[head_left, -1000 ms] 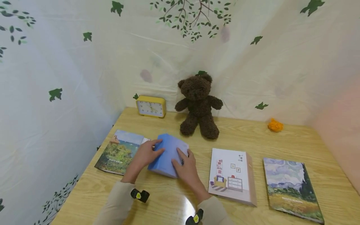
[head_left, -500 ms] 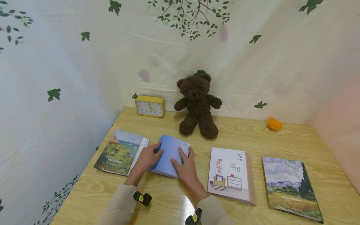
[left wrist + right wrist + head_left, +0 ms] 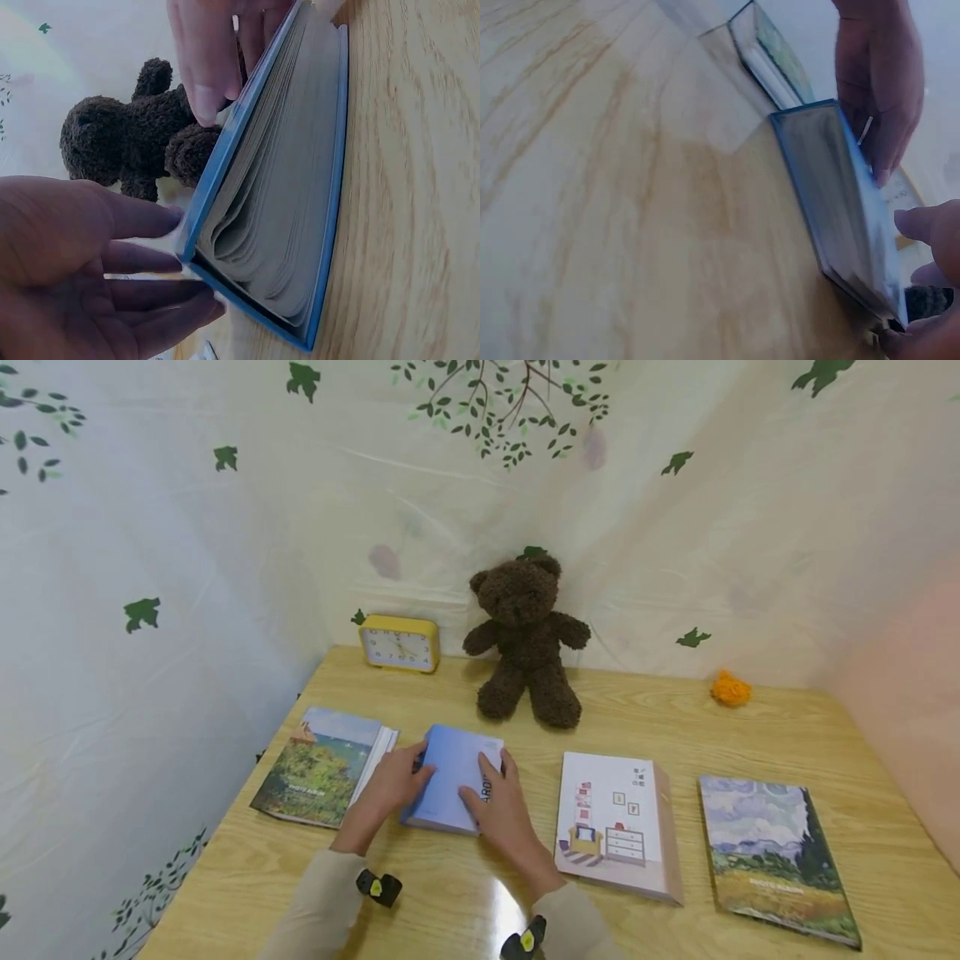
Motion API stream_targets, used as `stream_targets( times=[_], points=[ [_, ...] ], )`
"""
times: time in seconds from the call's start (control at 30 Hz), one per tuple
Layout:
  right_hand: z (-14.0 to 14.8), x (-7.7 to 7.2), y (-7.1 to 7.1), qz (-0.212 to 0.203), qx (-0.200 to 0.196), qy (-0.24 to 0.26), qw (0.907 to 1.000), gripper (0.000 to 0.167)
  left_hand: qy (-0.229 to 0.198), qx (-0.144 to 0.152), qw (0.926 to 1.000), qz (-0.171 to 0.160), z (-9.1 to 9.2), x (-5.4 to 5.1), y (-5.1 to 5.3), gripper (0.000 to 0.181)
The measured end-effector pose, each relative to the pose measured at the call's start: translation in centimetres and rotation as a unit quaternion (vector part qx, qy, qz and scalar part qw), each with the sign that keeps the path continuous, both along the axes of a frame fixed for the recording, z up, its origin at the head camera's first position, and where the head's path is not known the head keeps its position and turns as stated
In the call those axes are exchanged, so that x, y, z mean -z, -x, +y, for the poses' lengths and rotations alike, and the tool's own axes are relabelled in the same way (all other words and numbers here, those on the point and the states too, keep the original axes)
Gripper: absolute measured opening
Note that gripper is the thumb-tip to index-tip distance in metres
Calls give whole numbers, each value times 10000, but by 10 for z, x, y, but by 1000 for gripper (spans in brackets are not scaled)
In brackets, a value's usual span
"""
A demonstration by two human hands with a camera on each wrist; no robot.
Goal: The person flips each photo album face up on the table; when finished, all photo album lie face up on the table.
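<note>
A thick blue hardcover book [image 3: 452, 785] with dark lettering lies on the table between my hands in the head view. My left hand [image 3: 395, 781] holds its left edge, the thumb on the cover and the fingers along the spine. At the right side, my right hand [image 3: 501, 806] grips the book, its thumb on the cover and its fingertips over the right edge. In the left wrist view, the page block [image 3: 277, 202] shows between the two covers. The right wrist view shows my right hand [image 3: 934, 262] at the book's near corner.
Left of the book lies a landscape photo album [image 3: 322, 768]. A white illustrated book [image 3: 611, 818] and another photo album [image 3: 776, 852] lie to the right. Along the back stand a yellow clock [image 3: 400, 643], a brown teddy bear [image 3: 528, 635] and a small orange object [image 3: 731, 689].
The blue book was tilted and has come down flatter on the table, turning slightly so more of its front cover and lettering shows. Both hands stay on it.
</note>
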State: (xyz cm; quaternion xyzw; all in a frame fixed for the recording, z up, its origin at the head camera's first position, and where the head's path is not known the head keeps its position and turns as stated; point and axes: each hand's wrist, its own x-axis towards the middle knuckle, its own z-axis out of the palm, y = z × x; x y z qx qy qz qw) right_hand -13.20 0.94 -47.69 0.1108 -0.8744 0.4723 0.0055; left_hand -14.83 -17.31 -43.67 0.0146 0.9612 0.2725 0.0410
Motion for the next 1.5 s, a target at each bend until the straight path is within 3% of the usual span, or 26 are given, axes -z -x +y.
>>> stream_targets(
  times=[0.23,0.3,0.43,0.57,0.7,0.8,0.97,1.1,1.2,1.33,1.5],
  points=[
    [31,-17,6,-36,279,117,9995,51,-57,-356,9936,1067,18,-3,-4,48],
    [42,-24,6,14,347,81,9994,48,-178,-369,9915,1235,25,-6,-6,46],
    [68,-36,2,-33,382,-125,9992,47,-405,-119,9904,1320,41,-12,-9,41],
    [95,-47,-2,-132,425,-397,9982,48,-548,315,9890,1337,54,-10,-12,38],
    [122,-56,-9,-223,536,-735,9956,52,-725,776,9874,1169,68,-7,-16,39],
    [145,-57,-14,-414,610,-1057,9917,59,-1092,1113,9848,764,81,-4,-19,42],
    [183,-48,-23,-941,802,-1362,9829,77,-1637,1534,9745,45,110,5,-26,50],
    [204,-36,-32,-1167,849,-1467,9786,83,-1768,1587,9706,-383,130,17,-32,54],
    [212,-28,-37,-1234,768,-1354,9801,81,-1722,1526,9723,-398,142,24,-34,55],
    [215,-20,-44,-1016,703,-1111,9861,73,-1634,1441,9756,-262,159,30,-35,58],
    [215,-14,-50,-825,866,-876,9889,66,-1312,1435,9809,-69,176,32,-37,57]
  ],
)
